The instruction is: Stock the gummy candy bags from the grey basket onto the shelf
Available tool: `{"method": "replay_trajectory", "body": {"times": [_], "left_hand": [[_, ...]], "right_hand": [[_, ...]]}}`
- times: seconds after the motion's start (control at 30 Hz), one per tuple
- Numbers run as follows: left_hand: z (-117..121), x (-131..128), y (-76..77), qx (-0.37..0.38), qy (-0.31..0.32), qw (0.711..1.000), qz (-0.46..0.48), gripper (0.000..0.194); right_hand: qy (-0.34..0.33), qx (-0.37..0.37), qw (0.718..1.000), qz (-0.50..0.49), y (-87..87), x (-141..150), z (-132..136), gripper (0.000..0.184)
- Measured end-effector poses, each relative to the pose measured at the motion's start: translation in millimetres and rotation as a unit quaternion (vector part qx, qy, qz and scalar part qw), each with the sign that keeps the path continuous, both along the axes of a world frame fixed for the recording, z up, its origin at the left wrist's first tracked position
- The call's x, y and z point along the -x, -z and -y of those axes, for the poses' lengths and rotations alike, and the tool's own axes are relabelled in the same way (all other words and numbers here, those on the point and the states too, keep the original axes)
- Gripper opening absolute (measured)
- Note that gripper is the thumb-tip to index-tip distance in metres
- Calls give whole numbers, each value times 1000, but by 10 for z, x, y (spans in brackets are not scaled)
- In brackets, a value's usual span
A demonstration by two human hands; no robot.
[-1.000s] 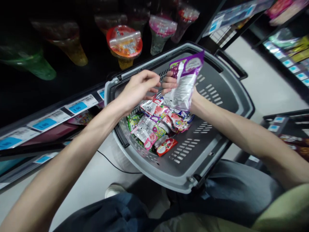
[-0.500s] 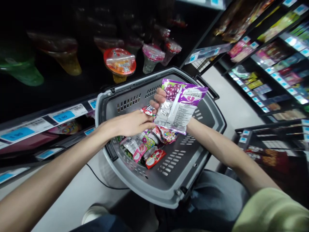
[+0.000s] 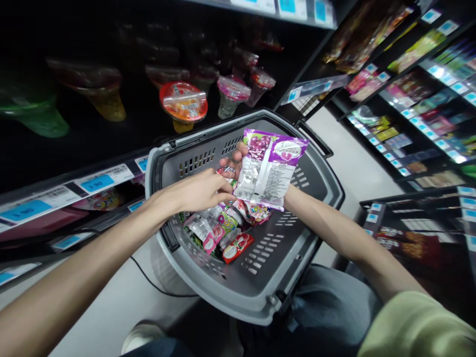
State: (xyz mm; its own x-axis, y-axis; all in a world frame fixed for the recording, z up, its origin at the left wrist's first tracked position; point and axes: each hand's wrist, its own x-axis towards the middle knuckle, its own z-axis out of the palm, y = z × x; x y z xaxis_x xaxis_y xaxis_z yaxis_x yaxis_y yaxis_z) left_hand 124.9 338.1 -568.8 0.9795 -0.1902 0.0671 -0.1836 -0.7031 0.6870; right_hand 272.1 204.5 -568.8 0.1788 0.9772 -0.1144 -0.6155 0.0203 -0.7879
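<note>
Head view. Landmark: the grey plastic shopping basket with a curved rim and slotted walls (image 3: 256,311), seen from above, close in front of the person.

The flat, sealed purple-and-silver foil packet printed with dark grapes (image 3: 269,171) was held above the basket's interior, within the outline of its rim. The side facing the camera carried small print and a pale vertical seam.

The right hand (image 3: 235,159) gripped this packet from behind, its fingers curled by the packet's left edge; the palm was hidden. The left hand (image 3: 201,189) was over the left part of the basket, fingers together and bent, tips at the packet's lower left corner. Could not tell whether it pinched the foil or only lay against it.

On the basket floor, beneath both hands: a loose heap of small glossy pink, green and white foil packets (image 3: 213,225). At the heap's near edge, a small red packet printed with fruit (image 3: 238,247) lay tilted.

Beyond the basket, on a black shelf: a clear plastic cup with a round orange-red lid (image 3: 184,102) and a clear cup with a pink lid (image 3: 233,94). Left of the basket, white-and-blue price labels (image 3: 102,181) lined the shelf edge.
</note>
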Motion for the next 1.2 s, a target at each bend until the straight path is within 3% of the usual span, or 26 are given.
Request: {"method": "replay_trajectory", "body": {"times": [0.17, 0.47, 0.63, 0.77, 0.87, 0.97, 1.07, 1.2], "left_hand": [[6, 1, -35, -30, 26, 999, -2, 32], [7, 3, -15, -59, 18, 998, 2, 30], [12, 4, 1, -98, -6, 995, -6, 34], [9, -9, -41, -98, -102, 990, -9, 37], [-10, -32, -79, -32, -240, 970, 10, 39], [-32, -61, -75, 135, -331, 933, 43, 41], [-43, -71, -55, 251, -341, 905, 29, 42], [-34, -42, -79, 254, -317, 914, 11, 34]], "right_hand": [[-32, -31, 999, -21, 55, -46, 18, 14], [-6, -13, 999, -31, 80, -60, 52, 16], [3, 53, 999, 12, 15, -59, 32, 14], [129, 127, 979, 95, 46, -16, -114, 12], [239, 134, 951, 144, 120, -25, -214, 18], [277, 133, 938, 159, 179, -62, -242, 23], [278, 131, 938, 163, 194, -68, -227, 25], [270, 128, 942, 152, 162, -13, -216, 26]]}}
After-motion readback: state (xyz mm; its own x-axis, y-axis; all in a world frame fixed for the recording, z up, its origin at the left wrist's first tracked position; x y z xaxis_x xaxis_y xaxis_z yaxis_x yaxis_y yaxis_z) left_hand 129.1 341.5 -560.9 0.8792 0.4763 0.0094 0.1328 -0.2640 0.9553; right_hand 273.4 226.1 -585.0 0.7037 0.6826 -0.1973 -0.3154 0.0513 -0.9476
